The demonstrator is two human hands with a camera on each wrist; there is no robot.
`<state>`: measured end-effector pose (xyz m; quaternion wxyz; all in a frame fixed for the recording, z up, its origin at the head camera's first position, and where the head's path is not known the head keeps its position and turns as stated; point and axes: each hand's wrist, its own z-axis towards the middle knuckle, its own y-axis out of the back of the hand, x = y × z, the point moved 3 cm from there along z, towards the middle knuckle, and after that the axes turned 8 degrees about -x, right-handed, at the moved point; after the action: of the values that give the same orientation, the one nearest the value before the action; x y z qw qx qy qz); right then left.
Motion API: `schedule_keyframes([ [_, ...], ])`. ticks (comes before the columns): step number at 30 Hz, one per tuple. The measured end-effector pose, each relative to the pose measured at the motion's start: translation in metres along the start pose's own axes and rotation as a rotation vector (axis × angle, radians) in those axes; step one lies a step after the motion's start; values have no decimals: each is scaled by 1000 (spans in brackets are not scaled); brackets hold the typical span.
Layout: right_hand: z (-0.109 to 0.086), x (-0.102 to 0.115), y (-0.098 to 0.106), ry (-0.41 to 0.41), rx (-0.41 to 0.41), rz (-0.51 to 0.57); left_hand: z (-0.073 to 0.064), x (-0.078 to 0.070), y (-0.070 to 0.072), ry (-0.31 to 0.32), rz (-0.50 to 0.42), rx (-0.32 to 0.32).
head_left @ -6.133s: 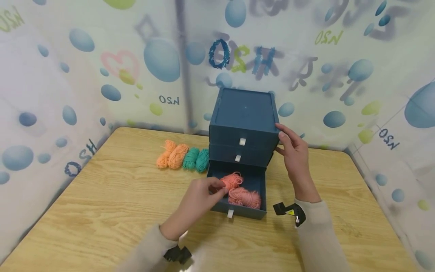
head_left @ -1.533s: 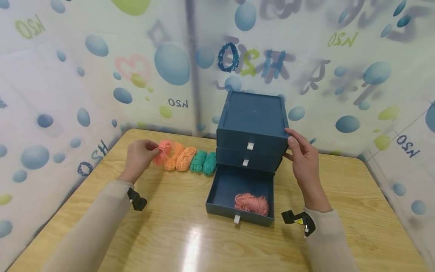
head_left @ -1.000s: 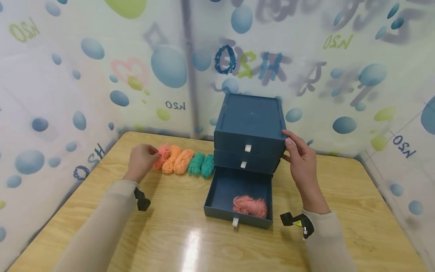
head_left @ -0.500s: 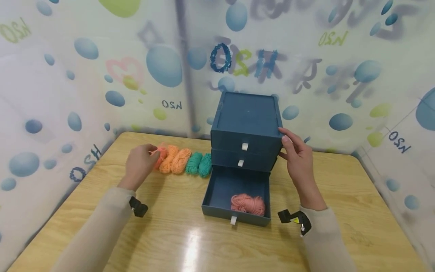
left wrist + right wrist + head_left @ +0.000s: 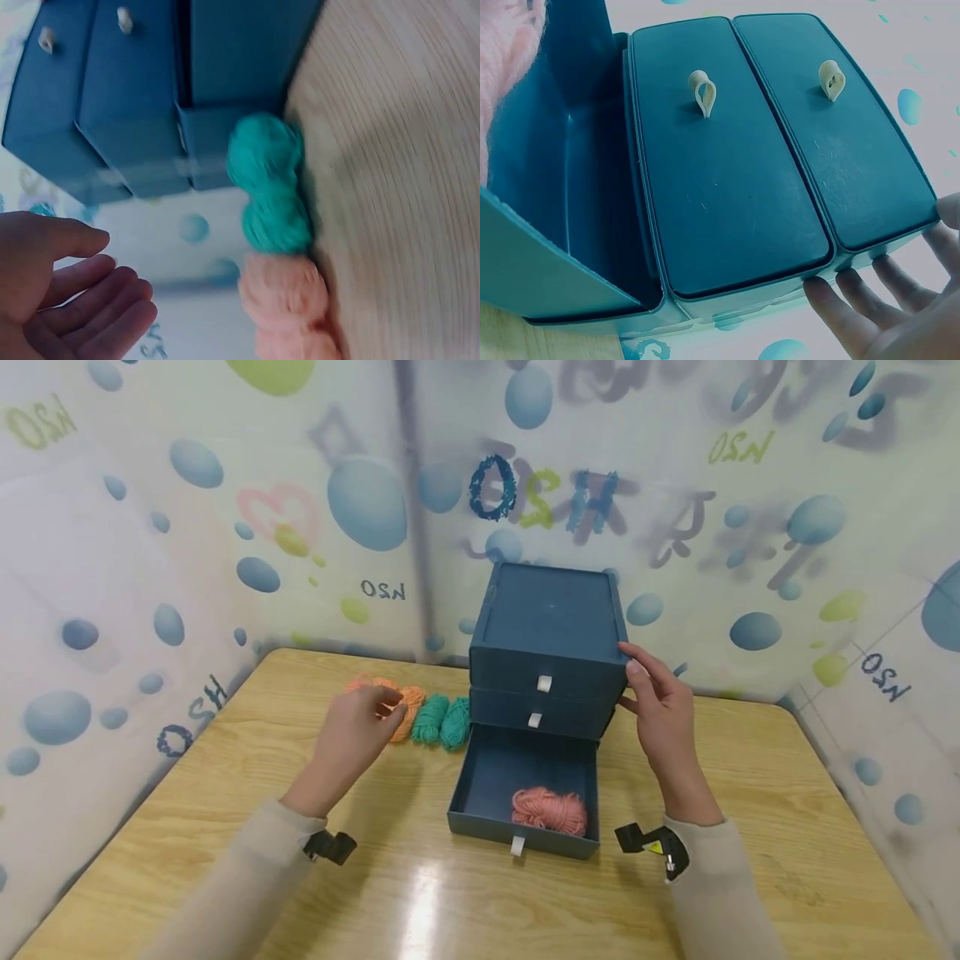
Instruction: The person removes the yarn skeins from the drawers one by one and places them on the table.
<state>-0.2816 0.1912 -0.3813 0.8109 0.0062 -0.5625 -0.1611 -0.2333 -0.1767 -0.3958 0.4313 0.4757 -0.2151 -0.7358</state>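
Note:
My left hand (image 5: 351, 737) hovers over the table in front of a row of yarn skeins, holding nothing, its fingers loosely bent. In the left wrist view its fingers stand apart from the skeins. The row runs from coral yarn (image 5: 360, 680), mostly hidden behind this hand, through orange yarn (image 5: 413, 703) to green yarn (image 5: 454, 724) beside the cabinet. Against the right front edge of the dark blue drawer cabinet (image 5: 553, 610), my right hand (image 5: 664, 727) rests with its fingertips along the side. The lowest drawer (image 5: 487, 777) is pulled out. A pink skein (image 5: 551, 812) lies in its front right.
Two upper drawers are closed, each with a small white pull tab (image 5: 544, 683). Another tab (image 5: 517, 846) sticks out from the pulled-out drawer's front. The wooden table (image 5: 420, 893) meets a patterned curtain (image 5: 330, 610) behind the cabinet.
The coral skein was carried from the drawer to the left end of the row. My left hand has let go of it and moved right. The right hand stays on the cabinet.

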Motion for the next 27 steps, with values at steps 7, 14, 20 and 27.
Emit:
schedule_keyframes([
  [7,0,0,0,-4,-1,13,-11,-28,-9,-58,-39,5],
  [14,-1,0,0,-11,-2,14,-26,-55,-30,-88,-66,109],
  [20,-1,0,0,-11,-3,5,-36,-77,-51,-136,-104,233],
  [27,0,1,0,-7,-1,4,-42,-93,-79,-247,-185,409],
])
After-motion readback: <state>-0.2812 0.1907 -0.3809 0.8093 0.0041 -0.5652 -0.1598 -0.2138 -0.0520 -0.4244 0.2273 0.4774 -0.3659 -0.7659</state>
